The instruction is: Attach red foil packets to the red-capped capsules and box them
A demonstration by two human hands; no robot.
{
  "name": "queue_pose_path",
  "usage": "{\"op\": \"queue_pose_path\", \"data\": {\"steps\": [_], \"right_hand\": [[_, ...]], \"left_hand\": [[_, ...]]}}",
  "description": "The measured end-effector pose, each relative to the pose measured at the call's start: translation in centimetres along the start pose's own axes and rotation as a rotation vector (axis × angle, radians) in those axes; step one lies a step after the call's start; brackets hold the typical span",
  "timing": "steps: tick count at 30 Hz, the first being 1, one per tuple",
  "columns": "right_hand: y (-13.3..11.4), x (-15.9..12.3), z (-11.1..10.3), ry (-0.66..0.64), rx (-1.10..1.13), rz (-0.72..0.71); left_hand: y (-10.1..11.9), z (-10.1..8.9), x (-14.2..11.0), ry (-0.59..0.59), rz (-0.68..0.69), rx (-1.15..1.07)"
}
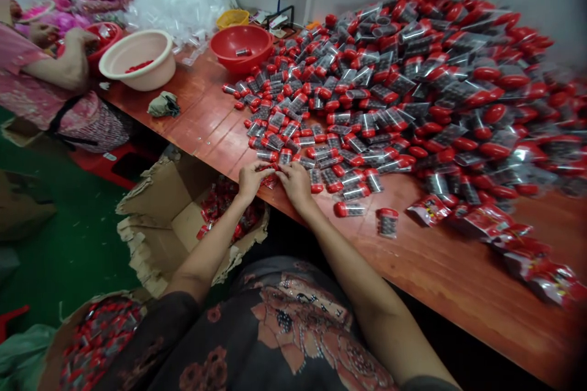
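A small red piece (269,182) lies at the front edge of the table (449,275), between both hands. The left hand (249,182) has its fingers drawn nearly together on it; the right hand (297,184) is half-curled against it, its grip impossible to tell. Heaped red-ended tubes (362,98) crowd twelve to three o'clock; bare wood opens at ten and four. Below the edge, a torn carton (158,192) gapes at eight. Fingers cover most of the piece; toward three the heap blurs off-frame.

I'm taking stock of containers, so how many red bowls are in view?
2: a red bowl beside the red-capped tube heap, and a second red bowl by a co-worker's arm. Others may be hidden.
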State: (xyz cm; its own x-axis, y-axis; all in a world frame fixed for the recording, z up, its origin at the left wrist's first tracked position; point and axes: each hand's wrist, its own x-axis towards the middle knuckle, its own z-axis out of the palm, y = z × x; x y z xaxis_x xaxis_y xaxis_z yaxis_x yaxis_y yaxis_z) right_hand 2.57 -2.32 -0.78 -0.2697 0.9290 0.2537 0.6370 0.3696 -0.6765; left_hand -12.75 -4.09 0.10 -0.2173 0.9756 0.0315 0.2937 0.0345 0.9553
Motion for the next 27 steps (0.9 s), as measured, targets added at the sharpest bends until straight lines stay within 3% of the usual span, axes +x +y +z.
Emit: {"op": "queue_pose_path", "data": {"steps": [9, 20, 27], "right_hand": [[-0.5, -1.1, 1.8, 0.18, 0.085, 0.043], [0.3, -0.7, 2.8, 0.229, 0.185, 0.075], [0.0, -0.8, 2.6, 0.219, 0.086, 0.002]], "left_hand": [[-1.9, 0.3, -0.1, 0.155, 0.066, -0.014], [-2.3, 0.5, -0.3, 0.161, 0.083, -0.051], [-2.1, 0.3, -0.8, 0.139, 0.125, 0.061]]}}
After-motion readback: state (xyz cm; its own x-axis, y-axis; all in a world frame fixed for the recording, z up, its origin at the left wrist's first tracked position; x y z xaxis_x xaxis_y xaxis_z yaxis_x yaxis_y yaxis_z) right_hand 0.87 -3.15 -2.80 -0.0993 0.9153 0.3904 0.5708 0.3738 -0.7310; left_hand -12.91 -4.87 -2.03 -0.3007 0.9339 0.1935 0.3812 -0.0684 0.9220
